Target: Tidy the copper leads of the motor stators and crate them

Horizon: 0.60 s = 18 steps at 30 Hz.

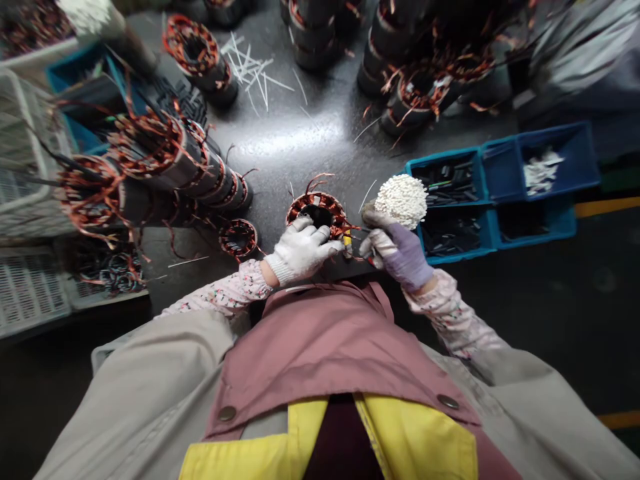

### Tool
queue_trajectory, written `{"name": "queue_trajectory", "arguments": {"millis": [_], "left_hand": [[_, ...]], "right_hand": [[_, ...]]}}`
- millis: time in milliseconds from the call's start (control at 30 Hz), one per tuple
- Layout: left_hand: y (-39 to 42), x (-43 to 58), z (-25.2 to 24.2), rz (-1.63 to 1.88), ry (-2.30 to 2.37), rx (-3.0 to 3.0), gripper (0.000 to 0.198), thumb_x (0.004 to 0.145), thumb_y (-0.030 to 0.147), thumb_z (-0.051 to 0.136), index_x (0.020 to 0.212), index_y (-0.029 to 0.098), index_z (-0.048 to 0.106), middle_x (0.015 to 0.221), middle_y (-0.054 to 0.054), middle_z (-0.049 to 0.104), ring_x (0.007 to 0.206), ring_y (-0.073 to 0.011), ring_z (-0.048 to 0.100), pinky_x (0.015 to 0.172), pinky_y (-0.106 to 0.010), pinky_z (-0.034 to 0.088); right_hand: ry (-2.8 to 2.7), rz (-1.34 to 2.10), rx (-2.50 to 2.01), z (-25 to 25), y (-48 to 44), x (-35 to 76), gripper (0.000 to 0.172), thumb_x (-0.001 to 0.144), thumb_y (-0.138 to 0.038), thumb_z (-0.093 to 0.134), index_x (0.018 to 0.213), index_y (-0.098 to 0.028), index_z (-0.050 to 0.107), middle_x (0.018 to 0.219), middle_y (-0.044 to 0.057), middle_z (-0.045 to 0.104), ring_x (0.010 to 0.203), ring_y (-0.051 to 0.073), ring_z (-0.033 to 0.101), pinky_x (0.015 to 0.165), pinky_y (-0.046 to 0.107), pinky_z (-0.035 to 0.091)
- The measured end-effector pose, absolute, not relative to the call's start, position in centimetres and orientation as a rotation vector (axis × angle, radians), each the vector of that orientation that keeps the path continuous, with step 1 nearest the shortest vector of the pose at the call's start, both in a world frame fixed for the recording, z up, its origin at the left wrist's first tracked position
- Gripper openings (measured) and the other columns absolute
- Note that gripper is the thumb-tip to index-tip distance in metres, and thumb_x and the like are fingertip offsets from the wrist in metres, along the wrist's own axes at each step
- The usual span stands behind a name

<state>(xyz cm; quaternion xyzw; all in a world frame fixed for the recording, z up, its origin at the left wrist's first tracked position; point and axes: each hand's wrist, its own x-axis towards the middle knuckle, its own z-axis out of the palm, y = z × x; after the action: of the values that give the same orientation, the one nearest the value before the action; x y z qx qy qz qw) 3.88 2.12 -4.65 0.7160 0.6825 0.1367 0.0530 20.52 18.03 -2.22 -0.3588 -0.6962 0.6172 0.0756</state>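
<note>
A copper-wound motor stator (316, 200), bore facing up, stands on the dark tabletop (295, 133). The white-gloved left hand (303, 250) clamps its near rim; the right hand (400, 257) (purple-gloved, and just beside the stator) closes around a round bundle of white sleeving (401, 201).

We cannot make out what the right hand (397, 250) pinches below the white bundle (401, 200), because its purple-gloved fingers (400, 257) cover it, and the small yellow piece (347, 240) just ahead of the grip is too small to name. The left hand (303, 250) hides much of the bore of the copper-wound stator (316, 202). Well beyond the grip, the top edge cuts off the far stators (313, 33), and the dark parts (447, 183) in the blue bin (443, 157) are too small to tell apart.
</note>
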Motion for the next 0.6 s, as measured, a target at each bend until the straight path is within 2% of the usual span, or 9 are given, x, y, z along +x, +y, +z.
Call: {"name": "queue_trajectory", "arguments": {"millis": [67, 167, 267, 400, 467, 600], "left_hand": [[2.1, 3.8, -4.7, 0.428, 2.076, 2.176, 0.032, 0.093, 0.024, 0.055, 0.116, 0.032, 0.074, 0.109, -0.008, 0.076, 0.083, -0.0195, 0.065, 0.098, -0.046, 0.046], [2.1, 3.5, -4.6, 0.377, 2.058, 2.230, 0.033, 0.092, 0.025, 0.055, 0.118, 0.031, 0.074, 0.110, -0.009, 0.075, 0.084, -0.0204, 0.065, 0.095, -0.045, 0.046], [2.0, 3.1, -4.5, 0.317, 2.038, 2.299, 0.034, 0.092, 0.027, 0.054, 0.120, 0.031, 0.073, 0.110, -0.009, 0.076, 0.083, -0.0215, 0.065, 0.090, -0.044, 0.046], [1.6, 2.8, -4.6, 0.288, 2.055, 2.214, 0.036, 0.090, 0.028, 0.055, 0.120, 0.032, 0.073, 0.116, -0.009, 0.075, 0.090, -0.0222, 0.067, 0.096, -0.046, 0.045], [1.3, 2.8, -4.7, 0.251, 2.090, 2.139, 0.035, 0.088, 0.029, 0.056, 0.118, 0.032, 0.074, 0.121, -0.009, 0.073, 0.095, -0.0230, 0.067, 0.100, -0.048, 0.044], [1.0, 2.7, -4.6, 0.162, 2.137, 2.102, 0.034, 0.084, 0.030, 0.058, 0.113, 0.030, 0.076, 0.120, -0.009, 0.074, 0.097, -0.0240, 0.068, 0.102, -0.051, 0.044]], "right_hand": [[-2.104, 1.747, -1.101, -2.4, 17.8, 20.7, 0.052, 0.087, -0.068, 0.061, 0.108, -0.022, 0.071, 0.061, -0.001, 0.068, 0.039, 0.010, 0.049, 0.041, 0.025, 0.044], [-2.160, 1.609, -1.057, -2.7, 17.2, 19.6, 0.046, 0.089, -0.067, 0.059, 0.096, -0.023, 0.072, 0.061, 0.000, 0.067, 0.049, 0.014, 0.058, 0.054, 0.027, 0.051], [-2.128, 1.609, -1.025, -2.9, 17.0, 18.7, 0.039, 0.085, -0.063, 0.065, 0.091, -0.025, 0.072, 0.065, 0.002, 0.068, 0.062, 0.016, 0.064, 0.062, 0.028, 0.053], [-1.760, 1.924, -1.227, -4.5, 17.2, 20.5, 0.045, 0.082, -0.059, 0.068, 0.110, -0.023, 0.069, 0.065, -0.002, 0.065, 0.047, 0.010, 0.052, 0.046, 0.023, 0.042], [-1.478, 2.087, -1.342, -6.1, 17.0, 21.9, 0.049, 0.078, -0.055, 0.072, 0.113, -0.022, 0.065, 0.068, -0.004, 0.065, 0.044, 0.007, 0.047, 0.041, 0.020, 0.037], [-1.168, 2.371, -1.309, -8.9, 16.2, 22.8, 0.045, 0.069, -0.044, 0.080, 0.104, -0.021, 0.064, 0.079, 0.000, 0.068, 0.054, 0.008, 0.055, 0.043, 0.020, 0.042]]}}
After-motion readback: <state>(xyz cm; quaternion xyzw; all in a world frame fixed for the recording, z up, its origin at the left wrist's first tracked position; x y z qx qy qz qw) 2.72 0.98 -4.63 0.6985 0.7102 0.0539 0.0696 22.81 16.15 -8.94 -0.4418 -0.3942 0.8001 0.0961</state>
